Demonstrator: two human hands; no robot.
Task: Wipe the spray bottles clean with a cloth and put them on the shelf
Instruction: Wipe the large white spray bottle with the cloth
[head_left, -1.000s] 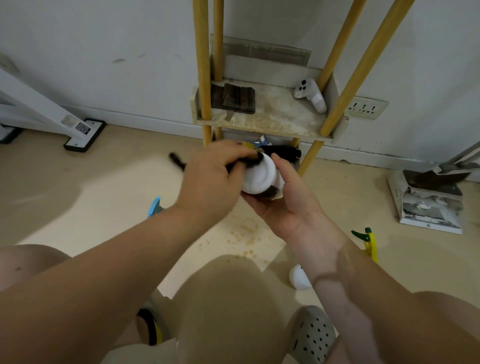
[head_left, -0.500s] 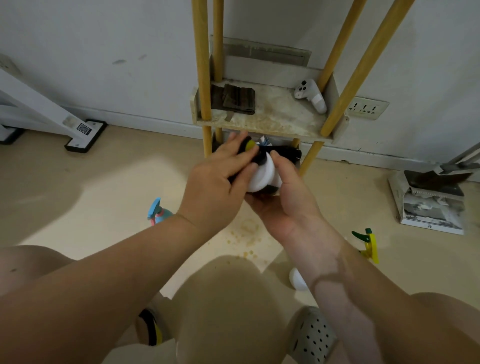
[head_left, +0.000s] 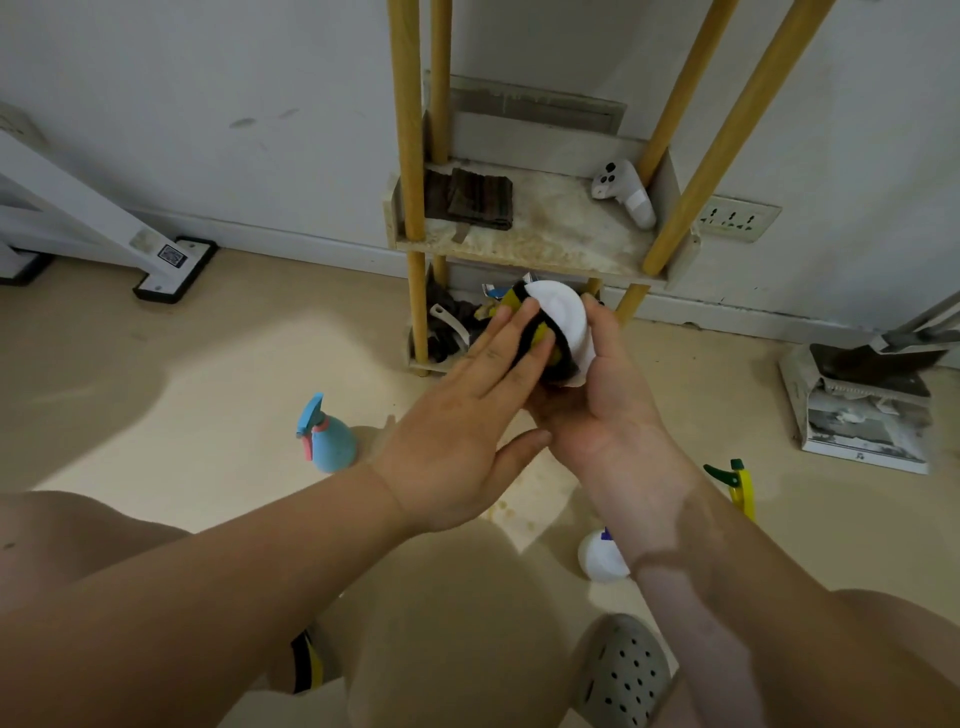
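A white spray bottle (head_left: 563, 317) is held in the air just in front of the shelf's lower level, cupped in the right hand (head_left: 608, 415). The palm is turned up, the thumb is laid along the bottle's right side and the fingers are curled beneath it. A black-and-yellow cloth (head_left: 558, 361) is pressed against the bottle's left side by the left hand (head_left: 462, 436). Its fingers are straight and close together, flat on the cloth, and its thumb is stretched toward the heel of the right hand. The bottle's nozzle cannot be made out.

The shelf (head_left: 550, 244) — a stained board set between yellow wooden poles — is seen just beyond the hands, against the wall. On it a folded dark rag (head_left: 480, 200) is laid at the left and a white controller (head_left: 623, 195) at the right rear corner.

Three more bottles are seen on the floor:
- A blue spray bottle (head_left: 330, 441) stands upright, left of the left hand.
- A round white bottle (head_left: 600, 561) is partly hidden behind the right forearm.
- A yellow bottle with a green trigger (head_left: 740, 488) is to the right of that forearm.

A wall socket (head_left: 735, 221) is set right of the shelf — a dustpan (head_left: 862, 410) is propped on the floor below it, by the wall.
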